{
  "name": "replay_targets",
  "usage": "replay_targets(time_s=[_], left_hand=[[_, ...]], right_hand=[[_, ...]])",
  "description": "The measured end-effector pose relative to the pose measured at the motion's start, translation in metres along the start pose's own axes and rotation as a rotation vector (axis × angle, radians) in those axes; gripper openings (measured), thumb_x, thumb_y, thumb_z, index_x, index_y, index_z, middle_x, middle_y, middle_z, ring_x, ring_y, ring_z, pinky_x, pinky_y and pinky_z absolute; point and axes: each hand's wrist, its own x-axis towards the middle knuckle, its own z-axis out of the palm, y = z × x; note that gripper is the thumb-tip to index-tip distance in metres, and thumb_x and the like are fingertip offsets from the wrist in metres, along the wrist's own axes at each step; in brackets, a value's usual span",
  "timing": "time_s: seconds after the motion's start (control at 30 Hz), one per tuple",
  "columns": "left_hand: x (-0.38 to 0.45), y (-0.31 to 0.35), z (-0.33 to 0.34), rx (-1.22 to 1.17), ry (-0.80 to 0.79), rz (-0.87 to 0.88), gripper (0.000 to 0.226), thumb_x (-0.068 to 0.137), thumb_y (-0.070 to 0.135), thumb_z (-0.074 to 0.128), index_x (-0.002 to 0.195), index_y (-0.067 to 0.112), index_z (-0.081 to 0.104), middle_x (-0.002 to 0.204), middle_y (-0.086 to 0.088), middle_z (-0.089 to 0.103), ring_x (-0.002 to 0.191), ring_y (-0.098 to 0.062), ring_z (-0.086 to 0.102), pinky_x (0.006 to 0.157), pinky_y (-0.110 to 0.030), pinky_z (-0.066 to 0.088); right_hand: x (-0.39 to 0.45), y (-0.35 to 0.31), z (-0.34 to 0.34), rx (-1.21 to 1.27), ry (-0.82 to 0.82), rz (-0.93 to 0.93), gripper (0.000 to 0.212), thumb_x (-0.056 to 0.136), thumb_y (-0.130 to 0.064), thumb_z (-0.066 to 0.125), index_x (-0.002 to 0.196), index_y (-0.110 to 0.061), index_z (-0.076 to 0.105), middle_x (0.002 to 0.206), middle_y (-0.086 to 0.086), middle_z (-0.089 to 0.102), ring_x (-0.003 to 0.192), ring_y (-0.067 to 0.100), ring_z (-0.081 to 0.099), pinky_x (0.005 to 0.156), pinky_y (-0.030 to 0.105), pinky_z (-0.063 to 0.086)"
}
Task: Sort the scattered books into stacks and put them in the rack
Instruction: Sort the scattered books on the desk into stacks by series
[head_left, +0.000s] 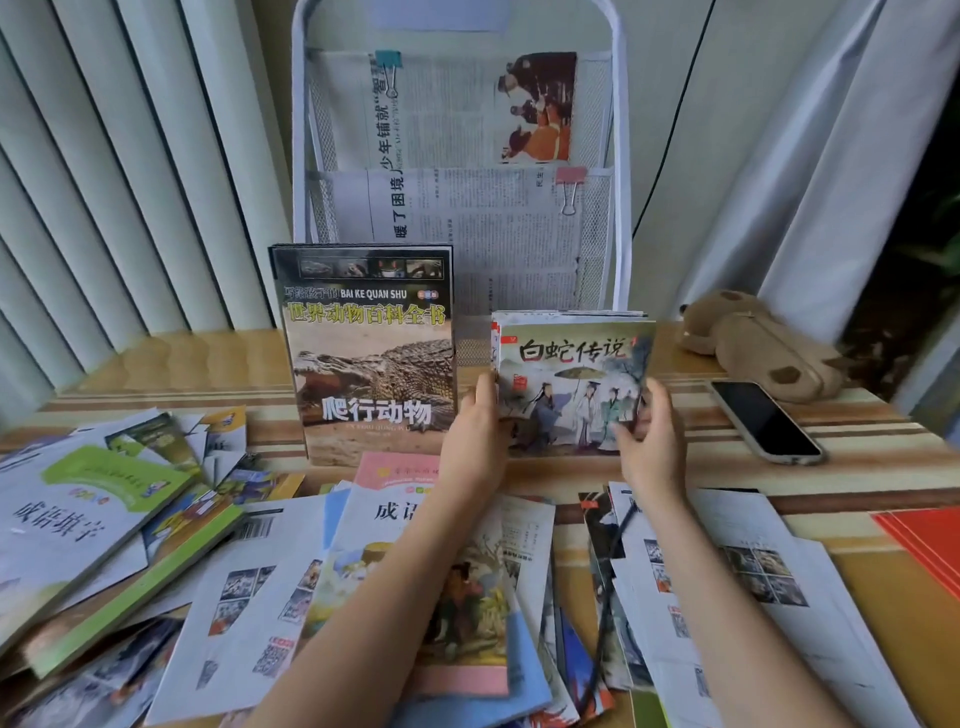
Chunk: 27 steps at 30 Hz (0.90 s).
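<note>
The left hand curled its fingers round the left edge of a small stack of picture books, and the right hand gripped the right edge. The stack stood upright on the striped table, just in front of the white wire rack and beside an upright crocodile book. Scattered books lay nearer the person. A phone and a plush toy sat to the right.

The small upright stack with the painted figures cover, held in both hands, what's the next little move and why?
Probably tap the small stack of thin books with the painted figures cover square, then lift it toward the white mesh rack. The left hand and right hand hold its sides, and it stands just before the rack.
</note>
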Motion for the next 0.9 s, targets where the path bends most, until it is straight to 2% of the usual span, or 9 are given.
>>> replay_targets(time_s=[0.07,0.17,0.33,0.47,0.53,0.63,0.73,0.83,0.9], left_hand=[[0.002,0.0,0.0,-0.007,0.037,-0.056,0.047,0.081,-0.009,0.049,0.123,0.009,0.036,0.116,-0.018,0.056,0.095,-0.038,0.058,0.071,-0.04,0.045],[0.003,-0.002,0.001,0.086,0.057,-0.094,0.057,0.083,-0.008,0.05,0.135,0.006,0.032,0.129,-0.016,0.049,0.105,-0.036,0.056,0.077,-0.041,0.045],[0.006,-0.002,0.005,0.265,-0.02,-0.092,0.061,0.084,-0.005,0.047,0.142,0.006,0.032,0.126,-0.016,0.052,0.114,-0.034,0.05,0.083,-0.04,0.046],[0.006,0.001,0.004,0.304,-0.039,-0.107,0.054,0.087,-0.003,0.043,0.139,0.003,0.033,0.113,-0.02,0.061,0.098,-0.036,0.059,0.068,-0.036,0.039],[0.004,0.004,0.003,0.328,-0.031,-0.114,0.051,0.089,-0.001,0.043,0.139,0.003,0.033,0.105,-0.018,0.065,0.093,-0.035,0.061,0.063,-0.033,0.037],[0.001,0.01,-0.004,0.392,0.01,-0.114,0.038,0.089,0.001,0.041,0.126,0.004,0.045,0.095,-0.017,0.067,0.082,-0.033,0.063,0.057,-0.032,0.037],[-0.002,0.018,-0.016,0.379,0.079,-0.094,0.026,0.088,0.002,0.039,0.11,0.004,0.053,0.087,-0.016,0.067,0.071,-0.032,0.061,0.053,-0.03,0.037],[-0.01,0.029,-0.031,0.39,0.115,-0.046,0.024,0.09,0.005,0.038,0.109,0.007,0.052,0.078,-0.014,0.065,0.061,-0.029,0.054,0.05,-0.027,0.034],[-0.017,0.033,-0.045,0.43,0.151,-0.035,0.023,0.089,0.009,0.04,0.11,0.01,0.05,0.078,-0.014,0.065,0.064,-0.031,0.057,0.052,-0.027,0.032]], right_hand=[[-0.002,0.004,0.004,-0.043,-0.027,0.05,0.066,0.08,-0.003,0.07,0.136,-0.016,0.038,0.118,0.014,0.056,0.101,0.029,0.057,0.076,0.03,0.043],[-0.002,0.001,0.004,-0.125,-0.022,0.013,0.064,0.08,-0.008,0.071,0.136,-0.016,0.041,0.107,0.014,0.058,0.091,0.029,0.058,0.07,0.031,0.044],[-0.006,-0.001,0.002,-0.223,-0.018,-0.016,0.065,0.084,-0.015,0.069,0.14,-0.015,0.038,0.113,0.016,0.056,0.095,0.032,0.059,0.076,0.038,0.049],[-0.01,-0.01,0.003,-0.28,0.007,-0.012,0.068,0.084,-0.015,0.067,0.142,-0.015,0.032,0.129,0.016,0.049,0.113,0.032,0.052,0.081,0.041,0.049],[-0.012,-0.013,0.002,-0.289,0.08,-0.067,0.066,0.082,-0.013,0.07,0.138,-0.013,0.035,0.127,0.018,0.048,0.116,0.034,0.047,0.081,0.044,0.05],[-0.014,-0.016,0.002,-0.305,0.194,-0.27,0.037,0.081,-0.009,0.064,0.114,-0.009,0.049,0.105,0.015,0.056,0.097,0.033,0.052,0.071,0.041,0.048],[-0.019,-0.028,0.001,-0.226,0.195,-0.412,0.017,0.082,-0.002,0.056,0.098,-0.007,0.053,0.084,0.009,0.057,0.079,0.025,0.053,0.061,0.034,0.043],[-0.028,-0.043,0.002,-0.176,0.071,-0.453,0.013,0.085,-0.001,0.054,0.096,-0.008,0.054,0.076,0.004,0.055,0.061,0.017,0.048,0.049,0.026,0.035],[-0.038,-0.053,0.002,-0.179,-0.115,-0.419,0.011,0.089,-0.012,0.053,0.099,-0.017,0.052,0.073,-0.002,0.058,0.052,0.015,0.048,0.044,0.026,0.033]])
